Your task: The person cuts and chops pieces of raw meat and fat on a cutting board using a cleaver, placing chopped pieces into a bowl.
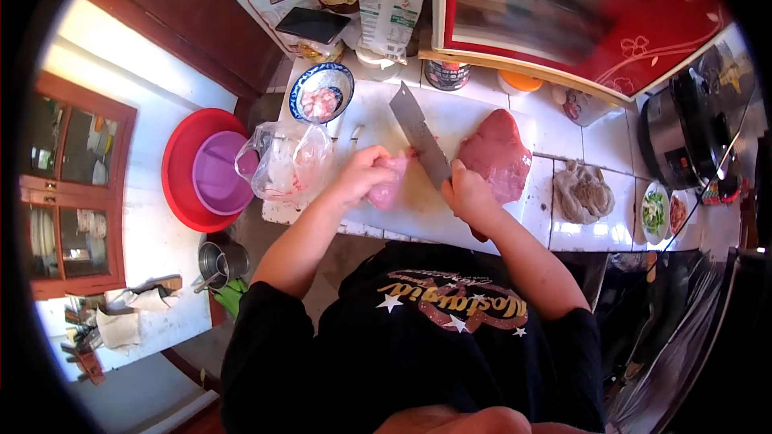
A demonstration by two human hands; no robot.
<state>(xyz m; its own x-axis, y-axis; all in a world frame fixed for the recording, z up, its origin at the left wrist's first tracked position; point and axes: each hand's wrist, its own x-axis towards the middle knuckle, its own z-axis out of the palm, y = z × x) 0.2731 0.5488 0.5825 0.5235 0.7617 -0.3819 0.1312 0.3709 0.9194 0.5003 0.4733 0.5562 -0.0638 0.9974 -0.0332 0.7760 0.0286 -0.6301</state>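
Note:
My right hand [470, 193] is wrapped round the handle of a cleaver [422, 135], whose broad blade points away from me over the white cutting board [366, 116]. To its left, my left hand [363, 178] is closed on a piece of pale pink meat [390, 183] lying on the board. The meat is partly covered by my fingers. A large dark pink slab of meat [496, 157] rests on the board right of the blade. Whether the cleaver's edge touches the smaller piece I cannot tell.
A blue-and-white bowl [328, 79] with meat pieces stands behind the board. A clear plastic bag [289, 161] lies left. A grey cloth [583, 193] and a plate of chopped greens [654, 213] are right. Red and purple basins [181, 177] sit farther left; a red-framed cabinet [441, 0] stands behind.

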